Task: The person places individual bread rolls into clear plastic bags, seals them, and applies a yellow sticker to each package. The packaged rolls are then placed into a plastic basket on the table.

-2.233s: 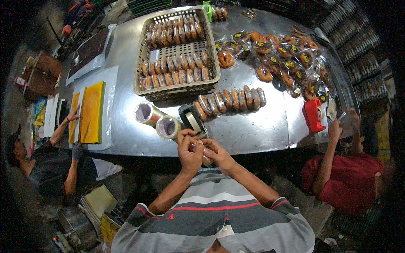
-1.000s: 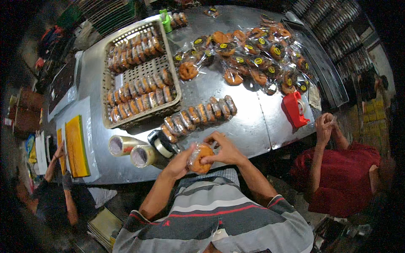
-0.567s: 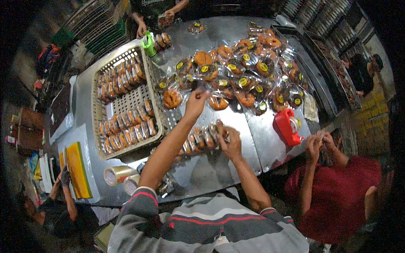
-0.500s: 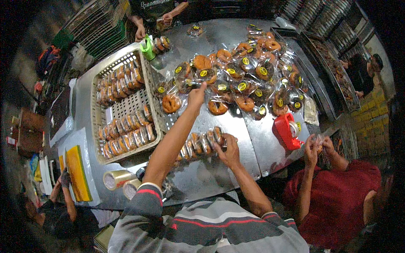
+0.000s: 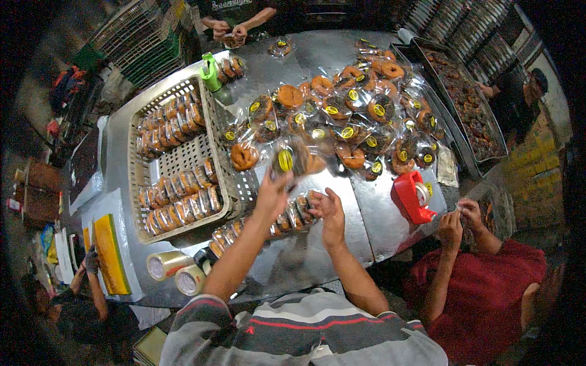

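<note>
My left hand [image 5: 272,198] grips a bagged doughnut [image 5: 288,160] with a round yellow label, held above the table and smeared by motion. My right hand [image 5: 330,215] is open, fingers apart, beside the right end of a row of wrapped doughnuts [image 5: 229,234] standing on edge. My left forearm crosses in front of part of that row. Beyond my hands lies a big pile of bagged doughnuts [image 5: 348,132], some plain brown, some chocolate-topped. Left of them, a beige plastic crate [image 5: 227,184] holds rows of wrapped doughnuts.
Tape rolls [image 5: 168,264] lie at the near left edge. To the right stands a red tape dispenser [image 5: 410,200], and by the crate's far corner a green one [image 5: 210,72]. Co-workers handle small things at the right and far side. Dark trays [image 5: 464,97] stand far right.
My left hand has drawn back from the pile toward me, bringing a bagged doughnut. My right hand has loosened from the row's end, its fingers spreading. The far co-worker's hands have come together.
</note>
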`<state>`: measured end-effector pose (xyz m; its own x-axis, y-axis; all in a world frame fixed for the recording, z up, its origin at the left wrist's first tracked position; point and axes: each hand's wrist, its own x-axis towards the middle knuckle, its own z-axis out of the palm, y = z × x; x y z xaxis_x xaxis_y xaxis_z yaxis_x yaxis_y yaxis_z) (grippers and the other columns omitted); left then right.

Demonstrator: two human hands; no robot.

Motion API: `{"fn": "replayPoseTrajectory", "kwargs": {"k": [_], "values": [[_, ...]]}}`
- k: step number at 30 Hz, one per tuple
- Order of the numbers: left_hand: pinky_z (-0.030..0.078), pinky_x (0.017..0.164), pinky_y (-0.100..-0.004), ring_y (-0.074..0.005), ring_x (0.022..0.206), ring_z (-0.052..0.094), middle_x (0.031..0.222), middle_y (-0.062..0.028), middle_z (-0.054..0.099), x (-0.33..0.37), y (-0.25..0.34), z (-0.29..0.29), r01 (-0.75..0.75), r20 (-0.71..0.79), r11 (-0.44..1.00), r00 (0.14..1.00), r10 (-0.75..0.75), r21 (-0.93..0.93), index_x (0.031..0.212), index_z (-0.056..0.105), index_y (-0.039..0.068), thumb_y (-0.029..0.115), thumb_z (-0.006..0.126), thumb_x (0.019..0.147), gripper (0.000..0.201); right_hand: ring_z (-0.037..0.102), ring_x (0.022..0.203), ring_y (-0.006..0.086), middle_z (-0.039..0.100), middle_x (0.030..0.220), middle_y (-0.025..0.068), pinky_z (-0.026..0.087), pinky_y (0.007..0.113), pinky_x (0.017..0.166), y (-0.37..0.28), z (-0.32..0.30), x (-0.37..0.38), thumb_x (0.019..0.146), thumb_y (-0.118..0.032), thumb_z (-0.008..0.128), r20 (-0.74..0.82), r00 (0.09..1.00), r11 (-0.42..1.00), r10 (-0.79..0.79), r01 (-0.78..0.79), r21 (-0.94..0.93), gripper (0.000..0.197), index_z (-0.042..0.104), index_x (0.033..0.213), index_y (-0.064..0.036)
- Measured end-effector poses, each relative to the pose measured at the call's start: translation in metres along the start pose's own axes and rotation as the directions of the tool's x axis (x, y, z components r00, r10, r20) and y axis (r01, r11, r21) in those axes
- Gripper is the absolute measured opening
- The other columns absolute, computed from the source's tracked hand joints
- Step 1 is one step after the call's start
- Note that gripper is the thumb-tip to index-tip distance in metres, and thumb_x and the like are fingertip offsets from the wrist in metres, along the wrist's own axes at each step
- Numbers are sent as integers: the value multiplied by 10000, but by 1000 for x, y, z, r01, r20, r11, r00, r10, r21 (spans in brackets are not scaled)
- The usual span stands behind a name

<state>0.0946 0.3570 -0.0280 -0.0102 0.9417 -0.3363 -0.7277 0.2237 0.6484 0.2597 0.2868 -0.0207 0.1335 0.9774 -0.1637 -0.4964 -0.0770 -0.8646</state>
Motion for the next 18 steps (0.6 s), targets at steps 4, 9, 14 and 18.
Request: {"fn": "replayPoseTrajectory", "kwargs": {"k": [4, 9, 14, 18], "values": [[436, 1127, -432, -255, 1330, 530, 1465, -151, 510, -133, 9, -48, 294, 445, 934, 878, -178, -205, 1496, 382, 35, 387, 749, 905, 779, 616, 826, 96, 687, 909, 68, 510, 255, 708, -17, 33, -8, 1022, -321, 640, 77, 995, 967, 57, -36, -251, 332, 708, 1048, 3], [489, 1053, -382, -230, 1235, 605, 1368, -141, 601, -199, 37, -105, 391, 381, 917, 838, -390, 79, 1442, 452, -43, 515, 753, 871, 853, 545, 673, 65, 632, 702, 4, 466, 277, 620, -22, 63, -52, 982, -241, 684, 769, 629, 663, 110, 530, -528, 277, 730, 856, 1], [516, 962, -315, -153, 1103, 635, 1199, -91, 691, -214, 43, -102, 12, 161, 841, 980, -117, 541, 1248, 658, -21, 262, 764, 922, 444, 617, 690, 193, 657, 786, 101, 477, 342, 638, -4, 95, -97, 928, -281, 742, 481, 876, 782, -41, 328, -530, 264, 742, 879, -22], [528, 955, -321, -177, 1061, 665, 1183, -113, 703, -253, 63, -96, -57, 22, 910, 998, 53, 410, 1233, 659, -38, 212, 628, 1016, 332, 589, 677, 170, 649, 799, 69, 468, 319, 642, 2, 92, -137, 899, -218, 771, 514, 851, 690, -106, 435, -578, 206, 734, 854, -21]]}}
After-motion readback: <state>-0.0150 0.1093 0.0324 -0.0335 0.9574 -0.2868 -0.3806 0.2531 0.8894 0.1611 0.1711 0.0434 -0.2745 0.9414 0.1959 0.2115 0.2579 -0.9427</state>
